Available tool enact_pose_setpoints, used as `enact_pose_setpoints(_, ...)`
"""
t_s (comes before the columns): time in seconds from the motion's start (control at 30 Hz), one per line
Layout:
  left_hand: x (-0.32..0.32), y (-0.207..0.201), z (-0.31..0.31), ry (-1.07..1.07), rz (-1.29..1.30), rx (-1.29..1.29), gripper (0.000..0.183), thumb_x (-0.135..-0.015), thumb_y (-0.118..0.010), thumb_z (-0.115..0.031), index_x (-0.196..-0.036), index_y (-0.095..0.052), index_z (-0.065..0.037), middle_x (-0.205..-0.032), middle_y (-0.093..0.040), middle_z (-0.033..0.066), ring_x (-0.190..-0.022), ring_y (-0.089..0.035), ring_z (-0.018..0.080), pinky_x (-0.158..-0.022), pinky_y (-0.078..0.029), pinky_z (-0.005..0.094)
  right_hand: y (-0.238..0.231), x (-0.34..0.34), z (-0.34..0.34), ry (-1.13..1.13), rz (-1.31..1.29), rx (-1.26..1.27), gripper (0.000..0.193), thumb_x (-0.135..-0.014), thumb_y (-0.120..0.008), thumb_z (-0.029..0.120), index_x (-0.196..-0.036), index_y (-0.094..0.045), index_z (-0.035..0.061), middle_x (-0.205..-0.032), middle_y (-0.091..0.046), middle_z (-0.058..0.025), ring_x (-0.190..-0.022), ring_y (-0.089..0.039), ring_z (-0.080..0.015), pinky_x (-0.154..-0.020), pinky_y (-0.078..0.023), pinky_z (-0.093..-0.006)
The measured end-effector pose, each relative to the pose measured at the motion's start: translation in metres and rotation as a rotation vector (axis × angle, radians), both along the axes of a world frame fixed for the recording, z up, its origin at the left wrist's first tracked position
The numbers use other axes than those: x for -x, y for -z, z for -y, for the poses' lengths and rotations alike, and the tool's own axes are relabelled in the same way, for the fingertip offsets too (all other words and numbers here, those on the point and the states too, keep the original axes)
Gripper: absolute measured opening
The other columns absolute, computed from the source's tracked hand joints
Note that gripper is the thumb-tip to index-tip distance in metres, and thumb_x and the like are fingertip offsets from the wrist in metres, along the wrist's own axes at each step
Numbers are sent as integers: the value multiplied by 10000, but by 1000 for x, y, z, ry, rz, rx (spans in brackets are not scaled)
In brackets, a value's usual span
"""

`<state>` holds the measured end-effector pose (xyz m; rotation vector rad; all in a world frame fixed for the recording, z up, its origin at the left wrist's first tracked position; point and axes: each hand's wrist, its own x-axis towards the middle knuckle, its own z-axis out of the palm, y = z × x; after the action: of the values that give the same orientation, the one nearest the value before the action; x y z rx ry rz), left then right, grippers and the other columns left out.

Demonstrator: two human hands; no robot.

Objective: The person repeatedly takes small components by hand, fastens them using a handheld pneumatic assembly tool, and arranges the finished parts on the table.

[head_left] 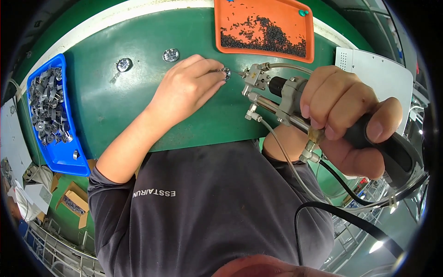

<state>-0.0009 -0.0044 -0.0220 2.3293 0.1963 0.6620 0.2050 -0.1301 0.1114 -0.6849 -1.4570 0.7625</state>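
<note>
My left hand [182, 87] pinches a small round electronic part [226, 74] between thumb and fingers, just above the green tabletop [184, 131]. The part is tilted and shows its edge. My right hand [346, 104] is wrapped round the black grip of a hand-held dispensing gun [286, 104] with a metal valve body, fittings and hoses. Its thin tip points left at the part, close to it; whether they touch I cannot tell. Two similar round parts lie on the tabletop beyond my left hand: one nearer [170, 55], one farther left [123, 64].
An orange tray [310, 32] at the far side holds many tiny black pieces. On the left a blue tray [64, 159] is heaped with round metal-and-black parts. A light grey panel [383, 69] stands at the right. Hoses and a black cable [341, 210] trail from the gun.
</note>
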Motion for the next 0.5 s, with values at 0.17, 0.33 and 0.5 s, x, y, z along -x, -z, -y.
enact_pose_setpoints(0.17,0,0,0,11,-3,10,120,-821,-769,-88,-922,-738,-31,-1034,-701,60,-902,-662,246,-786,-569,375,0,2,0,9,21,13,427,-1017,-588,545,-1202,-487,173,-758,-544,6,-624,-544,-149,-588,-470,-321)
enact_pose_setpoints(0.33,2,1,-1,2,-6,4,127,-825,-767,-90,-933,-735,-32,-1033,-696,58,-905,-660,244,-796,-565,374,1,3,0,7,8,28,418,-1019,-588,537,-1202,-489,175,-751,-538,12,-621,-545,-148,-582,-470,-321)
enact_pose_setpoints(0.5,1,1,-3,11,-10,6,131,-827,-765,-94,-938,-734,-32,-1028,-693,56,-909,-659,241,-799,-565,374,-1,3,-4,2,33,53,399,-1025,-584,521,-1201,-490,175,-752,-538,11,-619,-542,-146,-580,-468,-314)
